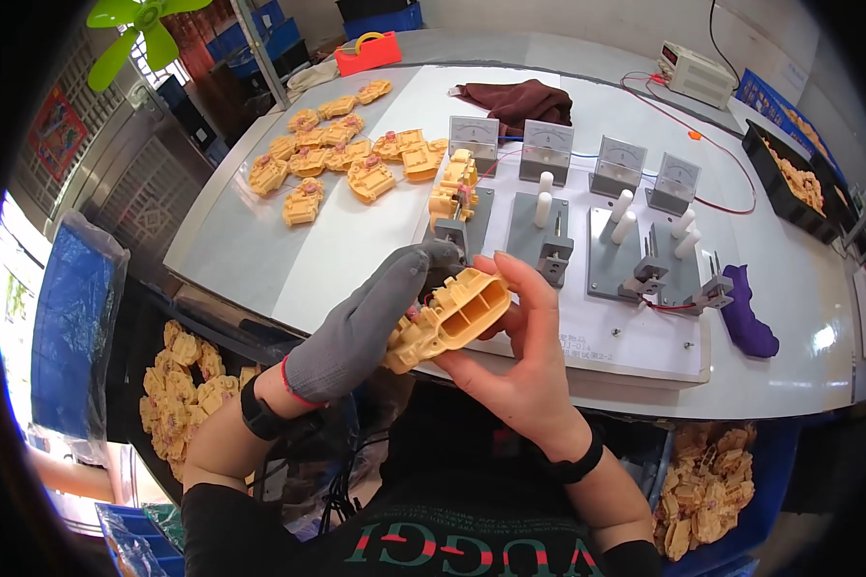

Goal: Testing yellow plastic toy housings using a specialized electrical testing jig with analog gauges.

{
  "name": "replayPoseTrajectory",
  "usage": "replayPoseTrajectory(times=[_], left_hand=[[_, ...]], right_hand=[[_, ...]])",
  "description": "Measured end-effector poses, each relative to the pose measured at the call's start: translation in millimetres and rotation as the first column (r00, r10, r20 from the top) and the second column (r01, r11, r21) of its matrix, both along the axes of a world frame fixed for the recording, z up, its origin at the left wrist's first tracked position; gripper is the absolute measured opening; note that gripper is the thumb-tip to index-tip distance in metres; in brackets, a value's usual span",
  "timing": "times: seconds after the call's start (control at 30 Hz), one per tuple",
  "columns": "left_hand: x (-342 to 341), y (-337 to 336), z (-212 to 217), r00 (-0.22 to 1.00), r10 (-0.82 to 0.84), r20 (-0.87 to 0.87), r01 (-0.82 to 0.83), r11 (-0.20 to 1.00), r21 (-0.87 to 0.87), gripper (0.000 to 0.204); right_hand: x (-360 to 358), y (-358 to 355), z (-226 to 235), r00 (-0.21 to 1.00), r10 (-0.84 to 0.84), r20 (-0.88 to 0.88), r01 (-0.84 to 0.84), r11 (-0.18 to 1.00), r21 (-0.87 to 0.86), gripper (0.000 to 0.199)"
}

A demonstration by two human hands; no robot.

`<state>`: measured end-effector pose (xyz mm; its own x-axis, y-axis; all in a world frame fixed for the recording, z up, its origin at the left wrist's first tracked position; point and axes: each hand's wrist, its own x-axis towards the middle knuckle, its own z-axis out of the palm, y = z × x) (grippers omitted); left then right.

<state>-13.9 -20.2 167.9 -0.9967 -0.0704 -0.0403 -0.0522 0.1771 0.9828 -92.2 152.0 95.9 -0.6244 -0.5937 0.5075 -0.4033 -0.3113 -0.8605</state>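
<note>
Grey workbench [260, 221] carries four panel meters [547, 146] and grey test fixtures [537, 231], with loose yellow housings [329, 159] far left. Your gloved left hand [361, 322] and bare right hand [515, 361] both clasp one yellow plastic housing [449, 317] at the bench's near edge.

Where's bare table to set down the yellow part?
Free: the white sheet between the yellow moulded plastic parts and grey metal fixture row; also right of the purple glove. Crowded: far-left pile, fixtures and analogue meters. Both the gloved left hand and the bare right hand hold the part.
</note>
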Motion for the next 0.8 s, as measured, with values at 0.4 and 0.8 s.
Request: replayPoseTrajectory(times=[0.4, 0.8], left_hand=[[5.7, -2.6, 12.3, 0.973, -0.053, 0.225, 0.062, 0.998, -0.033, 0.06], [-97.6, 0.7, 51.1, 0.967, -0.014, -0.256, -0.109, 0.882, -0.459, 0.065]], right_hand=[[-17.1, 27.6, 1.7, 0.922, -0.31, -0.233, 0.316, 0.949, -0.009, 0.081], [-44.5, 32.6, -15.6, 0.914, -0.39, -0.111, 0.397, 0.917, 0.04, 0.04]])
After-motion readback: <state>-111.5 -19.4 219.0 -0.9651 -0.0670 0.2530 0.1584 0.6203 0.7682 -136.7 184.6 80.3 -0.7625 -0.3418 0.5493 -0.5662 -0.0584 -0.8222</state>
